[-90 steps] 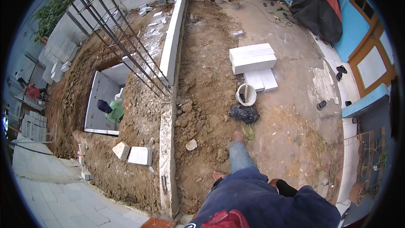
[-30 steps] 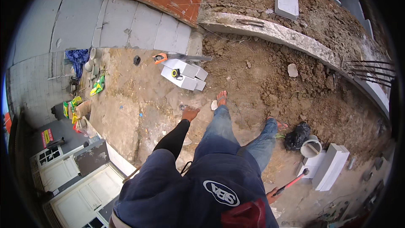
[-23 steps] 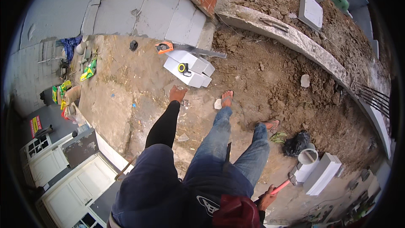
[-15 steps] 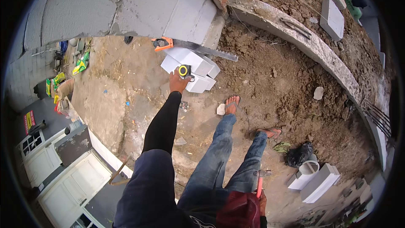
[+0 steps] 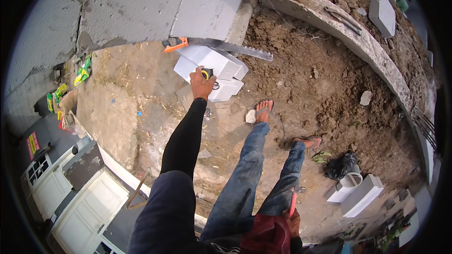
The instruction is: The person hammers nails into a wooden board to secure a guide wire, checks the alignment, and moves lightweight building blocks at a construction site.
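Observation:
My left hand (image 5: pixel 201 86) reaches forward in a black sleeve, its fingers closed round a yellow-and-black tape measure (image 5: pixel 207 73). It is over a small stack of white building blocks (image 5: pixel 230 68). Across the far side of the stack lies a handsaw (image 5: pixel 226 47), its orange-and-black handle to the left and toothed blade to the right. Low at my right side, my right hand (image 5: pixel 294 224) grips the red handle of a hammer (image 5: pixel 293 202). The hammer's head points away from me and looks blurred against my jeans.
A grey block wall (image 5: pixel 136 4) rises ahead on the left. A low concrete beam (image 5: pixel 348 42) curves along the right, bordering loose soil (image 5: pixel 301 80). More white blocks (image 5: pixel 361 196), a bucket (image 5: pixel 351 180) and a black plastic bag (image 5: pixel 341 165) are at the right. A stone (image 5: pixel 251 116) lies by my left foot.
My left hand has shifted further over the tape measure, covering more of it. The hammer's head has tilted rightward in my right hand. The whole view has shifted slightly.

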{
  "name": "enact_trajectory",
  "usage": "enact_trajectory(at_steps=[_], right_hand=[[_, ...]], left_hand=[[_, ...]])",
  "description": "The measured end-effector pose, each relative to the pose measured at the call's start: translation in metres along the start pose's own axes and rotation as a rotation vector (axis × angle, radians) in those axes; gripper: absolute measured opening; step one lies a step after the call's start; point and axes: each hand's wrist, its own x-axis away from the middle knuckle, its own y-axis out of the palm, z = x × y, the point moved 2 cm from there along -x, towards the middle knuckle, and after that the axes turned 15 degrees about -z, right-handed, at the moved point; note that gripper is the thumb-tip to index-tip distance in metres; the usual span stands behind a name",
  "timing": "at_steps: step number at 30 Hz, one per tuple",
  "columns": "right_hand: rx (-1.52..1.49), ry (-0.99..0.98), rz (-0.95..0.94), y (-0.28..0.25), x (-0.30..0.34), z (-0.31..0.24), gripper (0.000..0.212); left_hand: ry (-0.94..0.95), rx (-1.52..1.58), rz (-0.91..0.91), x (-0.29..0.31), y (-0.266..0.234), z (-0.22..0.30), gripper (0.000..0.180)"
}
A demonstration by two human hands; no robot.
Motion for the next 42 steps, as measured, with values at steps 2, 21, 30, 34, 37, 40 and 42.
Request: enact_trajectory(at_steps=[2, 21, 30, 34, 37, 40, 42], right_hand=[[0.033, 0.048, -0.016, 0.004, -0.006, -0.036, 0.017], [0.31, -0.051, -0.286, 0.053, -0.08, -0.138, 0.045], [0.381, 0.16, 0.016, -0.02, -0.032, -0.062, 0.058], [0.318, 0.226, 0.093, -0.031, -0.017, -0.05, 0.059], [0.361, 0.213, 0.068, -0.028, -0.013, -0.051, 0.058], [0.343, 0.198, 0.01, -0.015, -0.018, -0.072, 0.059], [0.363, 0.196, 0.005, -0.017, -0.019, -0.07, 0.06]], left_hand=[[0.064, 0.101, -0.011, 0.033, 0.0, 0.026, 0.061], [-0.499, 0.693, -0.924, 0.221, 0.042, 0.045, 0.109], [-0.686, 0.267, -0.156, -0.002, 0.051, -0.013, 0.161], [-0.691, 0.192, -0.167, -0.008, 0.067, -0.028, 0.168], [-0.717, 0.251, -0.114, -0.002, 0.071, -0.063, 0.168], [-0.842, 0.298, -0.098, -0.006, 0.066, -0.087, 0.166], [-0.943, 0.314, -0.187, -0.009, 0.07, -0.079, 0.163]])
